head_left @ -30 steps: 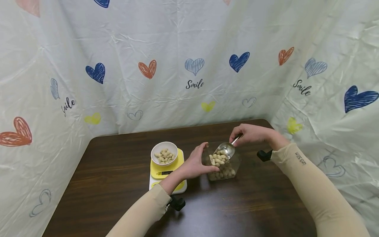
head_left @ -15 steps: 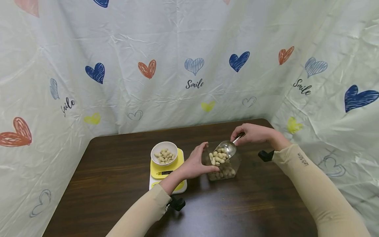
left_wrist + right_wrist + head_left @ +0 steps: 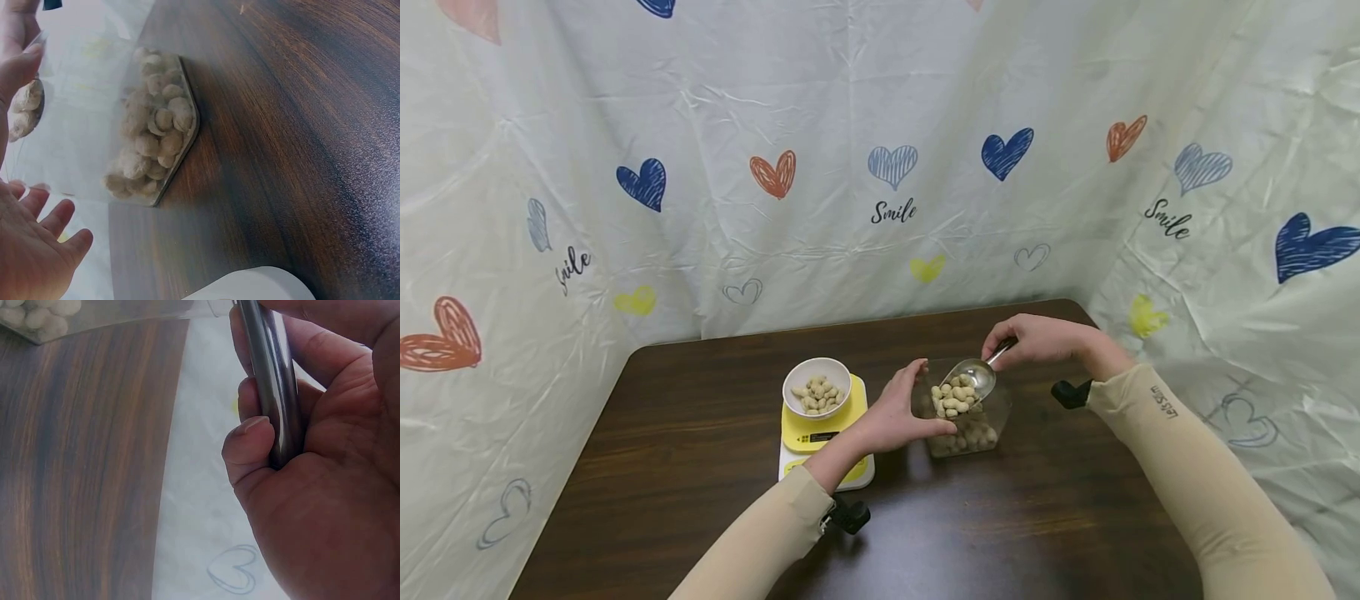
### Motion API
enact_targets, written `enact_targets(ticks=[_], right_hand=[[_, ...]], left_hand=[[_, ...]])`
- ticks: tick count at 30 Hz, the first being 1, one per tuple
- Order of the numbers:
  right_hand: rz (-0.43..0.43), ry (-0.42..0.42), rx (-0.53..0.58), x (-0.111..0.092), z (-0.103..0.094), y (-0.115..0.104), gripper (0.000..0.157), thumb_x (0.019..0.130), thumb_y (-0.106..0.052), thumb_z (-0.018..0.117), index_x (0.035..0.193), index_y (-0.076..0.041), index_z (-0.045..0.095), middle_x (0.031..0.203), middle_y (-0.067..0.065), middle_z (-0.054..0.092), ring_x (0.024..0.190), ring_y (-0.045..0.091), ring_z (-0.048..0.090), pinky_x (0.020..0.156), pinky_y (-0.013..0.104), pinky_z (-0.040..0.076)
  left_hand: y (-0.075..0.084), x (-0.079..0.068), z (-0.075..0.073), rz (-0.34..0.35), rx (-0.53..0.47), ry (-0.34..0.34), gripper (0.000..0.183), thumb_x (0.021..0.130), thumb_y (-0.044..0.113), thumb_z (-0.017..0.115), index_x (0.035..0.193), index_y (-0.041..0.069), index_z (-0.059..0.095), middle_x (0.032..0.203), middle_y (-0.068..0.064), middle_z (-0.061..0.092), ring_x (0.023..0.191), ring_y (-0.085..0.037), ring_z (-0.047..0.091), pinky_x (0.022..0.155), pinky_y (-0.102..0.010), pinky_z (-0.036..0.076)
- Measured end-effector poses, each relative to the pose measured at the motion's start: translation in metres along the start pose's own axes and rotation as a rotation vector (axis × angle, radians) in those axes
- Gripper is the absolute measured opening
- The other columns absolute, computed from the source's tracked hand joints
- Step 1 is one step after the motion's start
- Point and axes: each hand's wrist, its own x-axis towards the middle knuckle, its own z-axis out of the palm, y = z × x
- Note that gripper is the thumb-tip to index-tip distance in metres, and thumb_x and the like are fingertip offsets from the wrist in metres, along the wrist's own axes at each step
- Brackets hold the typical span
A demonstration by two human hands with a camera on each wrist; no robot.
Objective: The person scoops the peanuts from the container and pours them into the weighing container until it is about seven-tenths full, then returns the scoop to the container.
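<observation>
A clear container (image 3: 1003, 417) with peanuts (image 3: 153, 128) in its bottom stands on the table. My left hand (image 3: 897, 418) holds it by the top, thumb on the near side and fingers at the far left. In the right wrist view, the fingers of my right hand (image 3: 1041, 340) are curled round the handle (image 3: 273, 381) of a metal scoop (image 3: 982, 377). The scoop's bowl is tilted down at the container's mouth and bears several peanuts (image 3: 953, 397). Left of the container, a white bowl (image 3: 788, 398) of peanuts rests on a yellow and white kitchen scale (image 3: 795, 439), partly hidden by my left forearm.
The dark wooden table (image 3: 677, 450) extends to both sides and toward me. A white curtain (image 3: 820, 267) printed with hearts hangs behind its far edge and along both sides.
The scoop rises slightly to the right, then comes back a little to the left, and the peanuts in it shift. My left hand, the container, the bowl and the scale stay in place.
</observation>
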Motion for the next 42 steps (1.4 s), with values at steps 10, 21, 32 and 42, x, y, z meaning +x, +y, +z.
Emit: enact_targets(ticks=[10,21,32,42], right_hand=[[0.011,-0.003,0.004,0.0,-0.002,0.008,0.023,0.082,-0.03,0.072,0.101,-0.018,0.067,0.102,0.002,0.062,0.092,0.021,0.057,0.078,0.035,0.047],[-0.007,0.01,0.007,-0.001,-0.006,0.01,0.021,0.084,-0.03,0.07,0.101,-0.019,0.067,0.102,0.002,0.063,0.093,0.026,0.054,0.077,0.037,0.046],[0.001,0.081,-0.019,-0.01,-0.008,0.012,0.026,0.083,-0.035,0.069,0.104,-0.02,0.067,0.106,0.001,0.062,0.094,0.021,0.056,0.078,0.038,0.046],[-0.004,0.123,-0.026,-0.019,-0.008,0.005,0.025,0.084,-0.036,0.068,0.103,-0.022,0.067,0.107,-0.001,0.062,0.101,0.023,0.054,0.081,0.038,0.045]], left_hand=[[0.001,0.0,0.0,-0.002,0.002,0.0,0.109,0.063,0.07,0.069,0.147,0.029,0.013,0.144,0.004,0.028,0.127,-0.01,0.032,0.098,-0.038,0.035],[-0.002,0.001,0.001,0.006,0.01,-0.006,0.113,0.063,0.071,0.068,0.149,0.021,0.014,0.144,0.004,0.027,0.13,-0.019,0.032,0.098,-0.039,0.034],[0.001,0.0,0.0,-0.005,0.007,-0.003,0.11,0.063,0.07,0.068,0.148,0.031,0.01,0.144,0.003,0.028,0.129,-0.017,0.032,0.098,-0.04,0.035],[0.0,-0.009,-0.005,-0.019,0.033,-0.008,0.12,0.061,0.072,0.068,0.144,0.039,-0.012,0.151,0.01,0.011,0.137,-0.011,0.013,0.104,-0.042,0.027]])
